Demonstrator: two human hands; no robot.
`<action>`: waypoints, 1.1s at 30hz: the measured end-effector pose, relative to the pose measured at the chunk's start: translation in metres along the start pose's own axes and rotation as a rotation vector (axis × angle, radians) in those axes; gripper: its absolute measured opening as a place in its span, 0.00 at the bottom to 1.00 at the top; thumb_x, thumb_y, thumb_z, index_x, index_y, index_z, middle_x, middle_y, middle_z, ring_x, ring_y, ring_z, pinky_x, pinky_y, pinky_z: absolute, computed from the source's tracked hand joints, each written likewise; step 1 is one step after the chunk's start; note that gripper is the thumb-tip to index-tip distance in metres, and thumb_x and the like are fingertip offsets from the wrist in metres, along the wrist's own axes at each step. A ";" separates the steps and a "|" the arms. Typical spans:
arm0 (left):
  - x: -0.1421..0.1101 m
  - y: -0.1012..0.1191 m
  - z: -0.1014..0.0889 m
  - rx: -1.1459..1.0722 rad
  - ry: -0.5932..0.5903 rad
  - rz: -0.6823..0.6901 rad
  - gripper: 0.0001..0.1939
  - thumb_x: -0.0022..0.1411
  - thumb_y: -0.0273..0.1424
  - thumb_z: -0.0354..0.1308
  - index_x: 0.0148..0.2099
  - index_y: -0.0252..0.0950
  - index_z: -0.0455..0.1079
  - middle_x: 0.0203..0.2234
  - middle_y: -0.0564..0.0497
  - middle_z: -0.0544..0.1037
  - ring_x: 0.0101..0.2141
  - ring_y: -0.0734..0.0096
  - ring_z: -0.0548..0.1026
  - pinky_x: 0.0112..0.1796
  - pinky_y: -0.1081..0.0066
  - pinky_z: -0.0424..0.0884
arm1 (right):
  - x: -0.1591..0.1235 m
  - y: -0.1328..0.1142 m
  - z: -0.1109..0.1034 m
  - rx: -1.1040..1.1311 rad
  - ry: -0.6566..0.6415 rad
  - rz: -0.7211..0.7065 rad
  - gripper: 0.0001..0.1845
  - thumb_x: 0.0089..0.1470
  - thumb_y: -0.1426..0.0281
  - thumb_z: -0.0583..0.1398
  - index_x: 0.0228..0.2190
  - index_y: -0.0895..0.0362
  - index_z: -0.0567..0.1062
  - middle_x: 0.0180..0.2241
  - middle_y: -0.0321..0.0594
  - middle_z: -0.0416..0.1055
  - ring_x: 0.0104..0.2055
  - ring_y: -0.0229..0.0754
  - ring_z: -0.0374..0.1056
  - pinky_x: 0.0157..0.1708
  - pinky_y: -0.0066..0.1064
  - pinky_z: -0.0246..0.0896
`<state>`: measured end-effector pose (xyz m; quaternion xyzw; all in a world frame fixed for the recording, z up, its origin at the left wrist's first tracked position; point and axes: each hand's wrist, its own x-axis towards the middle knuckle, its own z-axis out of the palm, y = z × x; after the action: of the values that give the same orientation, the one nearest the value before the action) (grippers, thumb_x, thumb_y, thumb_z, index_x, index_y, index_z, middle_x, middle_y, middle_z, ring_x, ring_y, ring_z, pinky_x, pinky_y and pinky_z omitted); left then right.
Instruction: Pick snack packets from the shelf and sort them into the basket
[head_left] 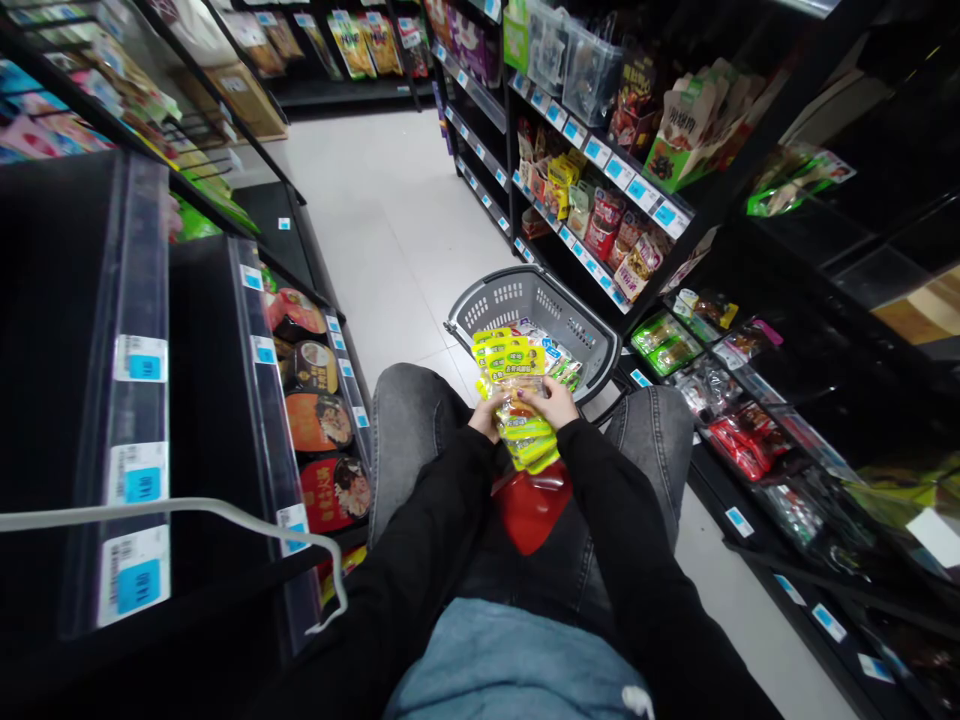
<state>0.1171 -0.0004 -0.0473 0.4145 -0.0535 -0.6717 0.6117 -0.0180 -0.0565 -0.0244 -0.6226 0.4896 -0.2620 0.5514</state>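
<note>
Between my knees, both hands grip a bunch of yellow-green snack packets (523, 430) with clear windows. My left hand (488, 415) is closed round their left edge, and my right hand (553, 403) presses on them from the right, thumb on top. The packets fan out toward a grey shopping basket (487, 292), above its near rim. Inside the basket lie other packets (551, 350), white, blue and green. Under my hands, near my lap, is a smooth red thing (531, 510); its kind I cannot make out.
Black shelves with price tags (141, 360) stand close on my left, holding boxed bowls (319, 422). On the right are shelves of snack bags (604, 222) and bins of small packets (742, 440). A pale cable (225, 510) crosses at lower left. White floor (375, 200) runs ahead.
</note>
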 end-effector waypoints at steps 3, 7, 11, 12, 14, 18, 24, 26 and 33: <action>0.000 0.000 0.000 -0.008 0.007 0.007 0.20 0.44 0.25 0.61 0.44 0.30 0.70 0.31 0.46 0.80 0.41 0.53 0.77 0.47 0.56 0.71 | 0.001 0.002 0.000 0.010 -0.006 0.004 0.24 0.39 0.55 0.66 0.36 0.57 0.74 0.38 0.41 0.74 0.40 0.42 0.69 0.45 0.35 0.63; -0.002 0.002 0.005 -0.012 -0.027 0.011 0.22 0.45 0.25 0.61 0.46 0.29 0.69 0.33 0.44 0.80 0.43 0.52 0.76 0.49 0.55 0.70 | 0.003 0.003 0.001 0.026 0.051 0.030 0.23 0.38 0.55 0.66 0.35 0.57 0.74 0.36 0.40 0.74 0.40 0.43 0.69 0.46 0.36 0.63; -0.005 0.005 0.009 -0.042 -0.077 -0.030 0.24 0.45 0.24 0.58 0.48 0.28 0.67 0.36 0.44 0.80 0.40 0.54 0.77 0.48 0.55 0.70 | 0.012 0.004 -0.003 0.266 0.211 0.096 0.17 0.37 0.63 0.66 0.30 0.59 0.73 0.33 0.40 0.74 0.36 0.41 0.70 0.44 0.35 0.64; -0.005 0.005 0.009 -0.052 -0.085 -0.044 0.24 0.45 0.24 0.58 0.48 0.28 0.67 0.36 0.44 0.80 0.39 0.55 0.77 0.48 0.56 0.70 | 0.015 0.005 -0.005 0.369 0.260 0.132 0.14 0.37 0.66 0.66 0.29 0.59 0.72 0.31 0.40 0.74 0.35 0.40 0.70 0.43 0.34 0.65; -0.004 0.005 0.008 -0.072 -0.060 -0.059 0.22 0.46 0.24 0.57 0.47 0.29 0.68 0.33 0.46 0.80 0.36 0.59 0.78 0.46 0.58 0.72 | 0.021 0.008 -0.012 0.573 0.376 0.214 0.09 0.39 0.71 0.63 0.27 0.60 0.71 0.29 0.38 0.74 0.32 0.37 0.70 0.39 0.31 0.67; -0.002 0.006 0.004 -0.124 0.022 -0.054 0.18 0.47 0.24 0.57 0.44 0.29 0.69 0.29 0.47 0.80 0.31 0.63 0.78 0.41 0.62 0.75 | 0.027 0.018 -0.026 0.785 0.606 0.433 0.03 0.43 0.77 0.58 0.26 0.60 0.69 0.22 0.34 0.71 0.27 0.34 0.69 0.30 0.26 0.67; -0.004 0.009 0.008 -0.168 0.029 -0.024 0.17 0.48 0.22 0.56 0.43 0.30 0.69 0.30 0.46 0.80 0.32 0.63 0.78 0.39 0.63 0.75 | 0.030 0.033 -0.033 0.733 0.517 0.608 0.04 0.49 0.76 0.56 0.30 0.57 0.67 0.23 0.32 0.69 0.23 0.32 0.66 0.26 0.25 0.64; -0.005 0.010 0.009 -0.155 0.029 -0.040 0.16 0.48 0.22 0.56 0.42 0.30 0.69 0.30 0.46 0.80 0.31 0.63 0.78 0.39 0.62 0.75 | 0.033 0.035 -0.033 0.663 0.429 0.601 0.03 0.49 0.75 0.57 0.30 0.57 0.68 0.24 0.32 0.69 0.24 0.31 0.65 0.28 0.25 0.63; -0.003 0.008 0.005 -0.107 0.016 -0.051 0.17 0.47 0.23 0.58 0.43 0.29 0.69 0.29 0.46 0.80 0.32 0.62 0.78 0.43 0.60 0.74 | 0.030 0.021 -0.031 0.609 0.323 0.492 0.08 0.46 0.67 0.61 0.30 0.57 0.69 0.26 0.34 0.69 0.24 0.31 0.63 0.25 0.23 0.56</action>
<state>0.1200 -0.0021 -0.0376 0.3878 -0.0022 -0.6855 0.6162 -0.0403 -0.0945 -0.0426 -0.2468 0.6040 -0.3494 0.6725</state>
